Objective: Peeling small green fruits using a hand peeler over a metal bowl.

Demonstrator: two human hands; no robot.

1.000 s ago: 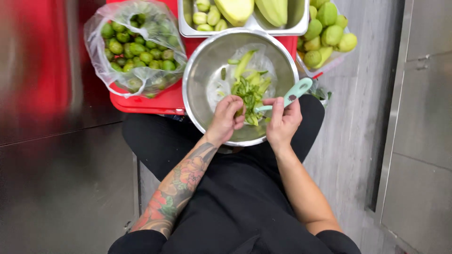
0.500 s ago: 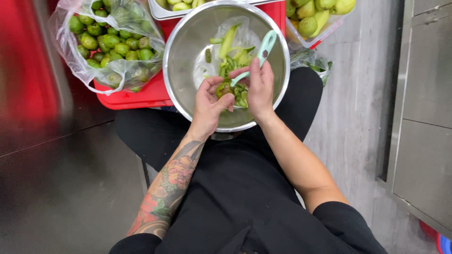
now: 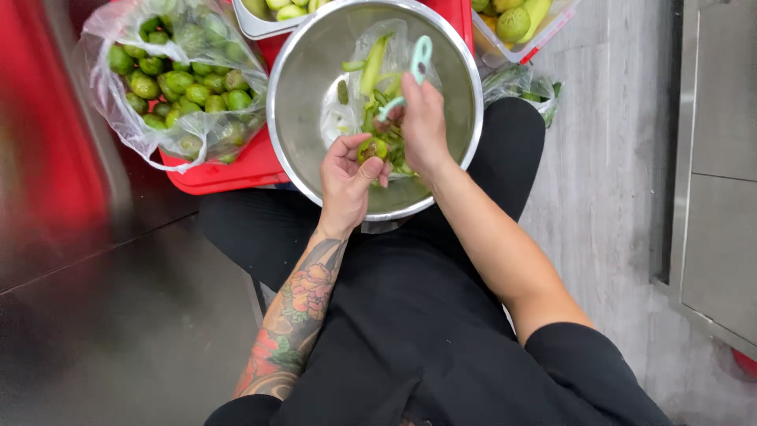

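Small green fruit [image 3: 372, 148] gripped in left hand [image 3: 347, 175], right hand [image 3: 420, 122] clasping pale-green peeler [image 3: 418, 61], over steel bowl [image 3: 300, 71]

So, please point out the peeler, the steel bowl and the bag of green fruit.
peeler [image 3: 420, 54]: head view, on its pale green handle above the right hand.
steel bowl [image 3: 296, 110]: head view, on the bare inner left wall.
bag of green fruit [image 3: 177, 83]: head view, on the fruit seen through the clear plastic.

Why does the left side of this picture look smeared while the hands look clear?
Head view: the red surface and dark floor at the left edge are motion-blurred; the left hand, right hand and steel bowl are sharp, with soft glare on the bowl's wall.
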